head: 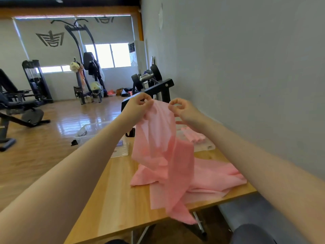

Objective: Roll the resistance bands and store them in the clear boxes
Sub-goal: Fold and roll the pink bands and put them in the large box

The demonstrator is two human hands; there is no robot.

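A long pink resistance band (163, 147) hangs from both my hands above the wooden table (116, 196). My left hand (139, 106) pinches its top left edge and my right hand (182, 110) pinches its top right edge. The band's lower part trails onto a loose pile of pink bands (214, 175) on the table, and one end droops over the near edge. Behind the band stands a clear box (202, 143) holding rolled pink bands (193, 134). Another clear box (121, 147) sits at the table's left edge.
A grey wall (246, 67) runs close along the table's right side. A black rack with dumbbells (149, 81) stands beyond the table. A clear container (84, 134) lies on the wooden floor to the left, and gym machines (19, 103) fill the far left.
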